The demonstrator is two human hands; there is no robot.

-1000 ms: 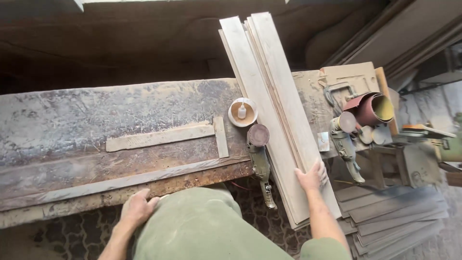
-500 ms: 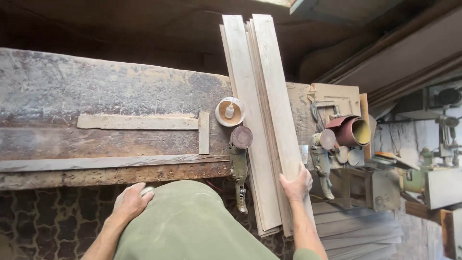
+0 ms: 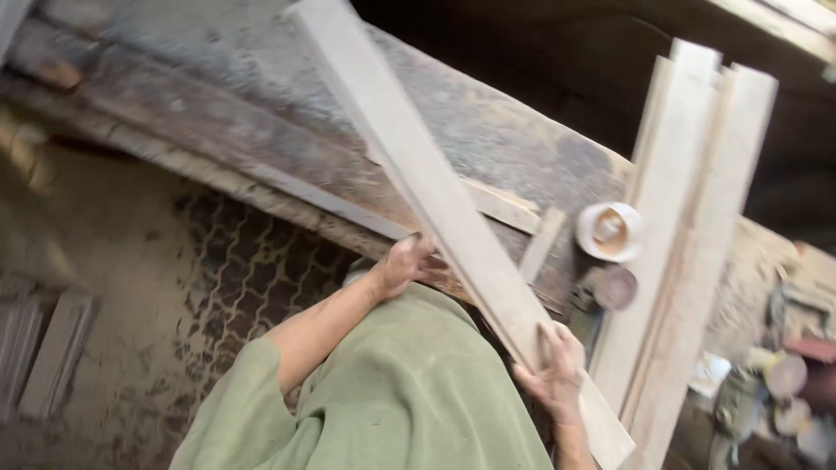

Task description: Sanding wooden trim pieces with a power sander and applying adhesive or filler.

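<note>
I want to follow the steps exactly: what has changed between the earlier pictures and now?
Both hands now hold one plank, lifted off the stack of planks and swung left across the workbench. The left hand, earlier free, grips it; the right hand holds it lower. The stack and white bowl stayed.

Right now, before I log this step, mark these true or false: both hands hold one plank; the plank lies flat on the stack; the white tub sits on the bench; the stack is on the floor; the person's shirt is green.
1. Both hands hold one plank: true. The left hand and right hand grip the single plank.
2. The plank lies flat on the stack: false. It is lifted clear and slants across the workbench.
3. The white tub sits on the bench: true.
4. The stack of planks is on the floor: false. It rests across the bench.
5. The shirt is green: true.
</note>
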